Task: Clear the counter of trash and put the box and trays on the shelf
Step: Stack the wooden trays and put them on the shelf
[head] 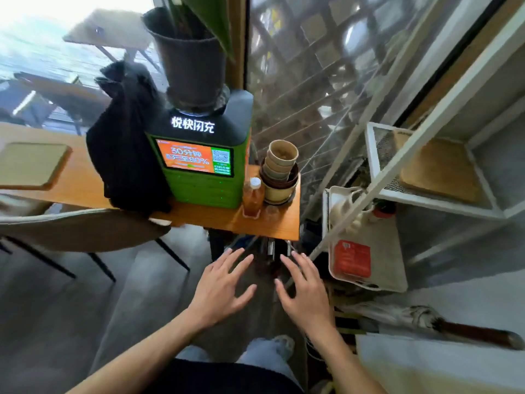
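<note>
left hand (220, 282): spread flat, fingers straight and apart, palm down, holding nothing; it hovers over the floor just near of the tabletop's near edge.
right hand (305, 288): likewise released, fingers fanned out, touching nothing, beside the left hand and close to the shelf's white frame.
tabletop (85, 186): orange wood, running from the left to a near-right corner just beyond the hands.
bottle (252, 199): a clear plastic bottle of amber drink with a white cap, upright at the near-right corner, just right of the green charging kiosk (204, 166). probably light, smooth and a bit slippery, and it may give if squeezed; best taken round the middle of the body.
stacked cups (279, 173): a leaning pile of paper cups and bowls just behind the bottle. likely very light, crushable and ready to topple; i would grip the lowest bowl and steady the top.
small clear cup (272, 213): beside the bottle near the edge, hard to make out.
tray on tabletop (31, 164): a wooden tray at far left, well apart from the hands; stiff, flat, best lifted by two opposite edges.
shelf (437, 200): white metal frame on the right, a wooden tray (437, 169) already lying on its mesh level.
box: i cannot tell which thing is the box.
other: a black bag (127, 137) leans on the kiosk; a potted plant (190, 58) stands on top.
</note>
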